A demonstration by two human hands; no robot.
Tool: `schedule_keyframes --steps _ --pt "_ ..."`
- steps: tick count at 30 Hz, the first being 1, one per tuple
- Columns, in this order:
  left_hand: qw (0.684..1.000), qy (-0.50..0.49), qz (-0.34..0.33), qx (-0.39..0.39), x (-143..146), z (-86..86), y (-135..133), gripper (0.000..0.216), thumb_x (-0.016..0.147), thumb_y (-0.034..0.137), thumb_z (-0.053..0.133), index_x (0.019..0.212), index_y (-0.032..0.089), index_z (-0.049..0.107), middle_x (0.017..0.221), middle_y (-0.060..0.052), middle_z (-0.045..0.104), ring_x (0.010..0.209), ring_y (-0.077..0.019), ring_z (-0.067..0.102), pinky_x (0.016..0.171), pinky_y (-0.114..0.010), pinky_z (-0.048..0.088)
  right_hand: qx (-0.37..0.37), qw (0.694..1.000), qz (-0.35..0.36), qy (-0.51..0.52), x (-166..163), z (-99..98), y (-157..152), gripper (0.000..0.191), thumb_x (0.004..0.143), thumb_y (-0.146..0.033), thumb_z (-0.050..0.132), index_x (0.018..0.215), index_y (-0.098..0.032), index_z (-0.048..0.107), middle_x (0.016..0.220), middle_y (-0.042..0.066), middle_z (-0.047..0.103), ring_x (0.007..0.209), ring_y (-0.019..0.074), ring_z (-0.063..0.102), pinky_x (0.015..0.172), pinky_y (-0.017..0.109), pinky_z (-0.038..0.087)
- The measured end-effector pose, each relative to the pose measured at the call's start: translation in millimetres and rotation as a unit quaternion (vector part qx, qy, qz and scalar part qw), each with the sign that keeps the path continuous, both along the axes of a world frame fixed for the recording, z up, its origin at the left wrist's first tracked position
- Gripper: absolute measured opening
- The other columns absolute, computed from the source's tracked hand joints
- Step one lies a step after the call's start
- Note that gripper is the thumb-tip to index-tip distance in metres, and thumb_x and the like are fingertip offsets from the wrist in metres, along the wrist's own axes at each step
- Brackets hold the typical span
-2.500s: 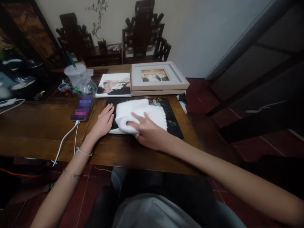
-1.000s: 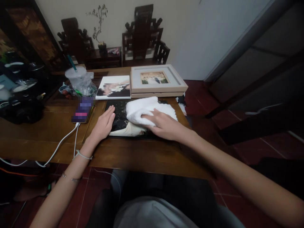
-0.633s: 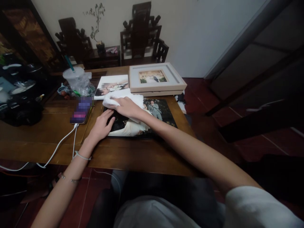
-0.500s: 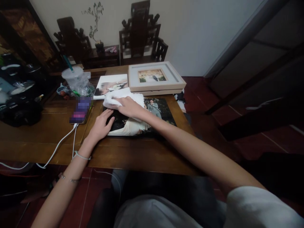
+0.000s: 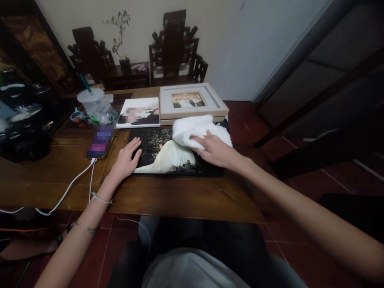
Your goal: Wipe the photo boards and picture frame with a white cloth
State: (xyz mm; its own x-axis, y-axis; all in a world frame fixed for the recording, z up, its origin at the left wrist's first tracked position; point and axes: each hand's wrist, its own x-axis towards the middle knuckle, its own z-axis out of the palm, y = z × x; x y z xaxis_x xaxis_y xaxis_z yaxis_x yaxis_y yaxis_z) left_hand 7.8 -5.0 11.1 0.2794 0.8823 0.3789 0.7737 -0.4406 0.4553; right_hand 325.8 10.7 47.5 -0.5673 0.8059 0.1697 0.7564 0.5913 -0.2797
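A dark photo panel (image 5: 150, 150) with a pale gown in its picture lies flat on the wooden table (image 5: 168, 196). Across its right part is a bunched white cloth (image 5: 195, 126), which hides that side of the picture. My right hand (image 5: 214, 148) is closed on the cloth and presses it against the panel. At the panel's left edge rests my left hand (image 5: 127, 160), its fingers stretched out and holding nothing.
Behind the panel are a smaller white-edged photo (image 5: 139, 113) and a pale framed picture (image 5: 195, 98). To the left lie a phone (image 5: 101, 140) with a white cable (image 5: 70, 184), a plastic cup (image 5: 91, 98) with a straw, and a black camera (image 5: 22, 142).
My right hand has moved the white cloth from the panel's upper left to its right side, uncovering the gown in the picture. My left hand has stayed at the left edge.
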Motion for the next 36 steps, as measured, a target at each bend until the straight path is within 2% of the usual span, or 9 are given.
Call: schedule_keyframes --steps 4,9,13,16,19,23,27,31,36 --pt "1.0 0.002 0.003 0.004 0.3 -0.4 0.7 0.046 0.097 0.036 0.042 0.129 0.011 0.063 0.143 -0.016 0.056 0.138 -0.0276 0.048 0.118 -0.051 0.035 -0.002 0.999 0.046 -0.021 -0.7 -3.0 -58.2 0.046 0.081 -0.01 0.044 0.122 -0.015 0.064 0.141 0.02 0.056 0.139 0.0388 0.041 0.109 0.065 0.036" --pt "1.0 0.008 0.001 0.004 0.4 -0.4 0.9 0.047 0.098 0.038 0.042 0.129 0.01 0.062 0.143 -0.016 0.056 0.138 -0.0267 0.048 0.117 -0.05 0.035 0.006 0.994 0.113 -0.001 3.7 -5.4 -105.5 0.054 0.066 -0.008 0.049 0.116 -0.017 0.067 0.142 0.02 0.055 0.143 0.0377 0.036 0.111 0.065 0.033" --pt "1.0 0.005 -0.002 -0.002 -0.6 0.2 -0.3 0.047 0.098 0.04 0.043 0.131 0.013 0.061 0.145 -0.015 0.054 0.139 -0.0266 0.046 0.117 -0.052 0.034 -0.025 0.993 0.113 0.01 4.9 4.3 -87.4 0.05 0.073 -0.01 0.047 0.118 -0.02 0.066 0.141 0.016 0.057 0.132 0.036 0.051 0.11 0.062 0.036" --pt "1.0 0.001 -0.004 -0.011 -0.7 1.4 -1.9 0.049 0.098 0.042 0.044 0.133 0.011 0.059 0.146 -0.017 0.052 0.141 -0.027 0.045 0.118 -0.052 0.033 -0.034 0.996 0.075 0.014 4.3 11.2 -53.9 0.037 0.087 -0.017 0.043 0.115 -0.022 0.067 0.119 0.013 0.07 0.115 0.0363 0.062 0.102 0.06 0.042" --pt "1.0 -0.002 -0.005 -0.018 -0.5 2.3 -2.7 0.051 0.098 0.042 0.044 0.133 0.009 0.059 0.147 -0.019 0.051 0.141 -0.0275 0.044 0.118 -0.052 0.032 -0.032 0.999 0.027 0.012 6.3 11.6 -17.6 0.035 0.096 -0.029 0.039 0.116 -0.02 0.066 0.105 0.014 0.072 0.102 0.0353 0.064 0.093 0.056 0.047" --pt "1.0 0.0 -0.007 -0.014 -1.2 1.1 -1.3 0.049 0.098 0.042 0.044 0.133 0.011 0.059 0.147 -0.017 0.052 0.141 -0.0268 0.044 0.118 -0.052 0.032 -0.027 0.999 -0.004 0.035 12.8 9.4 26.4 0.038 0.096 -0.038 0.042 0.121 -0.02 0.065 0.113 0.014 0.07 0.107 0.0355 0.062 0.094 0.054 0.046" --pt "1.0 0.003 -0.009 -0.009 -2.1 0.0 -0.2 0.049 0.098 0.042 0.044 0.131 0.01 0.06 0.146 -0.018 0.053 0.141 -0.0263 0.045 0.118 -0.051 0.033 -0.027 0.997 -0.007 0.074 16.3 9.9 55.6 0.034 0.095 -0.038 0.043 0.11 -0.022 0.069 0.114 0.011 0.071 0.109 0.0364 0.061 0.098 0.054 0.045" --pt "1.0 0.002 -0.002 -0.007 -1.2 0.6 -0.6 0.047 0.098 0.04 0.044 0.13 0.011 0.061 0.145 -0.017 0.054 0.14 -0.0261 0.046 0.117 -0.052 0.034 -0.019 0.997 -0.004 0.07 14.0 8.2 51.3 0.035 0.096 -0.04 0.04 0.108 -0.022 0.068 0.109 0.012 0.071 0.104 0.0363 0.063 0.094 0.056 0.047" --pt "1.0 0.002 0.002 -0.004 0.9 1.0 -1.0 0.045 0.098 0.037 0.044 0.129 0.011 0.062 0.144 -0.016 0.055 0.139 -0.0267 0.047 0.118 -0.052 0.034 -0.013 0.999 0.017 0.026 13.2 -0.5 -0.6 0.034 0.096 -0.031 0.038 0.111 -0.022 0.066 0.102 0.01 0.073 0.104 0.0362 0.065 0.099 0.061 0.044"
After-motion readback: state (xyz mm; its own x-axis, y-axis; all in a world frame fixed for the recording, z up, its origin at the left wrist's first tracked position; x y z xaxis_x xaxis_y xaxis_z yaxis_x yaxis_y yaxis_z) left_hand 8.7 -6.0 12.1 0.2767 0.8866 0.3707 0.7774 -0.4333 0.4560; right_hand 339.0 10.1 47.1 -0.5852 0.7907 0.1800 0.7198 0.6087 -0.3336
